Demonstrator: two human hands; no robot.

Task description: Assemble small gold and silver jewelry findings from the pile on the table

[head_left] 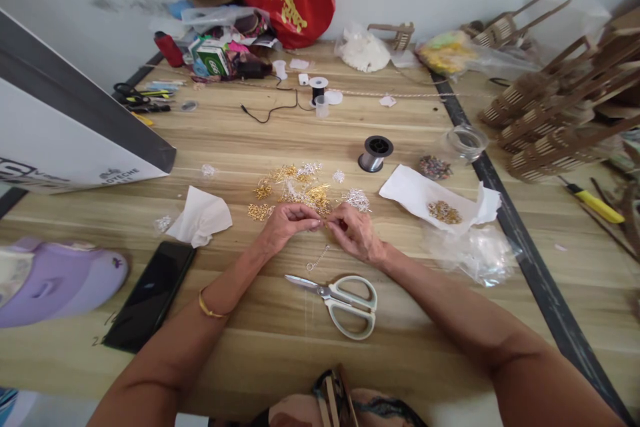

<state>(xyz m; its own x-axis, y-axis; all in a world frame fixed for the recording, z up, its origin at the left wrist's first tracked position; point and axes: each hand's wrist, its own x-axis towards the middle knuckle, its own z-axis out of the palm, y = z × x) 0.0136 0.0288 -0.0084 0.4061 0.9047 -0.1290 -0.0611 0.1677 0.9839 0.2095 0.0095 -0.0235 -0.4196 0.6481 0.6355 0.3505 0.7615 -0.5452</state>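
Observation:
My left hand [290, 223] and my right hand [354, 230] meet over the middle of the wooden table, fingertips pinched close together. Something tiny and gold-coloured seems to be between them, too small to name. Just beyond lie piles of gold jewellery findings [319, 197] and silver pins [357, 199]. A group of gold rings [260, 212] is beside my left hand. Below the hands rests a short silver chain [319, 258] with a ring at one end. Nearer me are scissors [345, 300] with pale handles, blades pointing left.
On the left are a dark phone [150, 297], white tissue [201, 216] and a large box [75, 120]. A wire spool [375, 155] stands behind the piles. To the right, paper [407, 193] holds small gold-brown pieces beside clear plastic bags [475, 253]. Brown woven baskets [545, 113] stand far right.

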